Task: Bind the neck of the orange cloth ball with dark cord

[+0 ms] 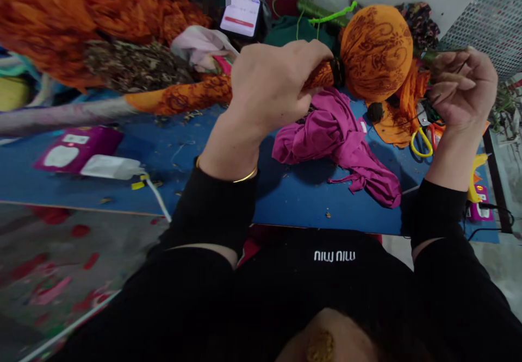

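Observation:
My left hand (277, 82) is closed around a long stick wrapped in orange patterned cloth (191, 94). Its covering turns greyish-white toward the left edge. At the other end, past a dark band (337, 73), sits a round ball covered in the same orange print (377, 52). Right of the ball, my right hand (465, 87) is raised with fingers curled in; a thin dark strand seems to run by them, but what they grip is unclear. Below the ball lie orange cloth scraps (393, 128) and a small dark ball (374, 112). A crumpled magenta cloth (338, 139) rests beneath my left hand.
Yellow-handled scissors (422, 143) lie under my right hand. On the blue table (302, 204) are a purple box (79, 147) and a white bottle-shaped piece (112, 166) with a cord. Orange fabric (122, 8), dried brown material (134, 66) and a lit phone (240, 17) line the back.

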`<control>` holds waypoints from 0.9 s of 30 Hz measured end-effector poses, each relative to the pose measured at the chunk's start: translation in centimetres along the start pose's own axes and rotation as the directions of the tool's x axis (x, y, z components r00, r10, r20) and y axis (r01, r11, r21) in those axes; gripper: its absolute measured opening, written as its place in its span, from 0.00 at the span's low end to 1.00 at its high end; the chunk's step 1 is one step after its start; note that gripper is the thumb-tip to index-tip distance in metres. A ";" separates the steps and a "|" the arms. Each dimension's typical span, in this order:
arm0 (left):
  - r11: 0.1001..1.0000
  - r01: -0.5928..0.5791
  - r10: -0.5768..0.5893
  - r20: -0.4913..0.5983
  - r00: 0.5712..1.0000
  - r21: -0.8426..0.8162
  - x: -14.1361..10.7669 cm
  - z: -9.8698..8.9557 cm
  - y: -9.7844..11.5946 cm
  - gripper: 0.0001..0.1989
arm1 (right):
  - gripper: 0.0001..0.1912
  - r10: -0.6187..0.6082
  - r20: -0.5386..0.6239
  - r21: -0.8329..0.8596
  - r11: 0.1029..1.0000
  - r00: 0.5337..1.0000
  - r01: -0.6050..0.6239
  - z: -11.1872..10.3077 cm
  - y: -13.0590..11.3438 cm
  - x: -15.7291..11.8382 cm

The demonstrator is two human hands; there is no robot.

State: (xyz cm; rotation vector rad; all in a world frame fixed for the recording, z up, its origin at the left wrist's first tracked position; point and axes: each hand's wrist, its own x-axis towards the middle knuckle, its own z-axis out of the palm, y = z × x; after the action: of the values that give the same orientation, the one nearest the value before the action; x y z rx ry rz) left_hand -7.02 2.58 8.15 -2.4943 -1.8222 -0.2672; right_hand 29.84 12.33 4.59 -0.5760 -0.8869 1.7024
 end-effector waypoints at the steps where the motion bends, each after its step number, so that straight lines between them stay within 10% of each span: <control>1: 1.000 0.004 -0.004 0.002 1.000 -0.016 0.0 0.0 -0.1 0.27 | 0.15 -0.015 0.023 0.025 1.000 1.000 0.014 -0.5 -0.6 -0.2; 4: 0.991 0.013 -0.017 -0.025 1.000 -0.131 -0.1 0.1 -0.5 0.28 | 0.17 -0.204 -0.154 -0.391 0.911 0.967 0.130 -0.9 -1.3 -0.7; 8: 0.881 -0.102 0.050 -0.124 0.991 -0.463 0.3 0.6 -1.0 0.23 | 0.08 -0.596 -0.270 -0.933 0.357 0.756 -0.053 0.1 0.6 -0.5; 12: 0.745 -0.184 0.106 -0.158 0.982 -0.641 1.8 1.2 -0.6 0.21 | 0.06 -0.526 -0.230 -0.972 0.089 0.819 -0.216 1.8 4.1 0.2; 16: 0.841 -0.199 0.134 -0.163 0.978 -0.503 2.8 1.6 -0.3 0.20 | 0.14 -0.224 0.043 -0.961 0.256 0.974 0.101 5.3 8.6 0.5; 20: 0.851 -0.229 0.167 -0.169 0.971 -0.473 3.1 2.6 -0.7 0.19 | 0.27 -0.220 0.239 -0.772 0.548 0.946 0.323 9.0 13.2 0.0; 24: 0.714 -0.263 0.163 -0.211 0.964 -0.649 4.0 4.2 -1.8 0.20 | 0.20 -0.359 0.247 -0.879 0.307 0.900 0.364 10.3 15.1 -1.6; 27: 0.623 -0.246 0.128 -0.213 0.969 -0.742 4.9 5.4 -2.6 0.19 | 0.20 -0.519 0.407 -0.872 0.026 0.752 0.490 10.6 15.0 -2.6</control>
State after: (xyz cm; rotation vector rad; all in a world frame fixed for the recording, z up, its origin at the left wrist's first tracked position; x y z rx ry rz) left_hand -7.40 8.70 3.43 -3.0127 -1.5571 -1.4524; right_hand 13.88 4.85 -1.05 -0.9091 -1.8824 0.2314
